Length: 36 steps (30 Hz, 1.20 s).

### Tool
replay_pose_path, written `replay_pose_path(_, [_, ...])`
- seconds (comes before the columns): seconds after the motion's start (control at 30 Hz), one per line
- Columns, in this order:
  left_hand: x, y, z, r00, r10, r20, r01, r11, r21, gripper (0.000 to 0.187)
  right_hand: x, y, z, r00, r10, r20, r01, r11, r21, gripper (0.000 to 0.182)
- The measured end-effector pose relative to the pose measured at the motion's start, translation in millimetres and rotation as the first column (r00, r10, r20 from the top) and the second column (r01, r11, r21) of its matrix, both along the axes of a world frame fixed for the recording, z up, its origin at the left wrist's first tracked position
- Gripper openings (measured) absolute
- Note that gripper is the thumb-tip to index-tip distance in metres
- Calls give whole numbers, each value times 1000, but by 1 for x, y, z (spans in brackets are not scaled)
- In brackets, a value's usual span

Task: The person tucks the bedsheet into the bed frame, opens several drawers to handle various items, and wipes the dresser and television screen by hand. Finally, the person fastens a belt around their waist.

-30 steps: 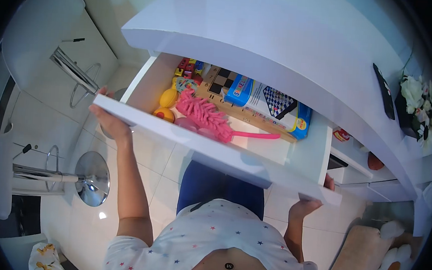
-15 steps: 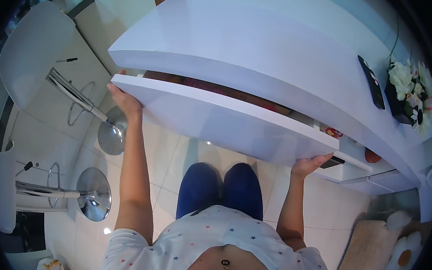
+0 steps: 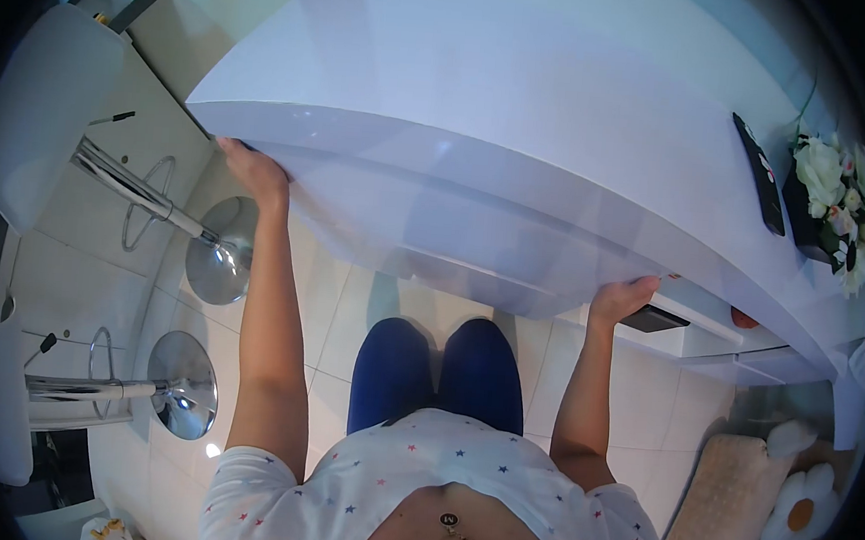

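A wide white drawer front [image 3: 437, 210] sits close under the overhanging white cabinet top [image 3: 486, 83], and the drawer's inside is hidden. My left hand [image 3: 258, 172] grips the drawer front's left end, fingertips up near the corner of the cabinet top. At the right end, my right hand [image 3: 619, 301] is closed around the edge, its thumb pointing right. Some of the fingers of both hands are hidden. Just right of my right hand is an open shelf [image 3: 705, 314] with a dark flat item [image 3: 655, 319] and a small reddish object [image 3: 744, 318].
Two stools with chrome bases [image 3: 220, 250] stand at left on the tiled floor. A black remote [image 3: 758, 174] and white flowers in a dark box [image 3: 827, 187] rest on the cabinet top. Beige cushion [image 3: 727, 501] and flower-shaped cushion [image 3: 801, 512] lie at lower right.
Both hands have pushed the drawer front away from me, under the cabinet top. The gap that showed the drawer's inside has closed. The view has shifted slightly.
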<state>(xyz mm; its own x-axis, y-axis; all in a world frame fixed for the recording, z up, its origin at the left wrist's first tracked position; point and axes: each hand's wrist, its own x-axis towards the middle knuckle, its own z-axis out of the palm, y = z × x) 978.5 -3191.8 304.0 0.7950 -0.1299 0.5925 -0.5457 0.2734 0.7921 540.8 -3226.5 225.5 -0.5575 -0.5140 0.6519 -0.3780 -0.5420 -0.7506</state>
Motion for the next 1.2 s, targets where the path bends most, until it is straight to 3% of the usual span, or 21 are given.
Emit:
replay_pose_path(0.03, [1,-8,1,998,48,30,-49,997,54,64,8,-11,8,999,-33,23,35,996,-86,66])
replay_pose_path(0.13, [7,-18,-4,999,32,35,-32,999,-2,65,9,-21,-4,997,8,79,-4,999,-47,65])
replay_pose_path(0.23, [9,-10,-18,996,79,46,-83,991,103,63,-21,-20,-46,989,-80,-126,93,991,97,64])
replay_pose_path(0.37, [10,12,-39,911,-328,-249,306,944,-125,60,-18,9,-41,998,-16,-65,19,999,51,59])
replay_pose_path(0.43, [26,20,-89,792,-484,-372,447,875,-187,59,-5,34,-38,999,-6,-52,5,1000,-22,56])
replay_pose_path(0.5, [37,28,-136,832,-320,-453,443,875,196,57,-3,63,-69,997,44,-59,-34,988,150,56])
replay_pose_path(0.57, [15,52,-156,661,-391,-641,605,782,147,56,-6,81,-113,988,139,-69,-120,965,233,54])
replay_pose_path(0.67, [15,63,-186,727,-499,-472,587,808,50,48,-5,105,-112,937,343,58,-301,716,630,48])
replay_pose_path(0.7, [16,63,-186,750,-478,-457,574,813,93,48,-6,99,-115,924,373,86,-361,774,520,48])
replay_pose_path(0.87, [9,77,-169,847,-325,-420,482,804,349,42,1,107,-128,969,245,-29,-187,808,559,56])
replay_pose_path(0.97, [7,101,-177,971,-222,-85,232,802,550,38,5,131,-127,980,193,-46,-133,810,572,58])
replay_pose_path(1.07, [-2,142,-175,952,-222,-211,297,833,467,32,2,179,-116,970,240,-35,-163,752,639,59])
replay_pose_path(1.2, [-5,178,-182,959,-203,-200,278,818,504,26,4,208,-121,944,330,13,-266,737,622,62])
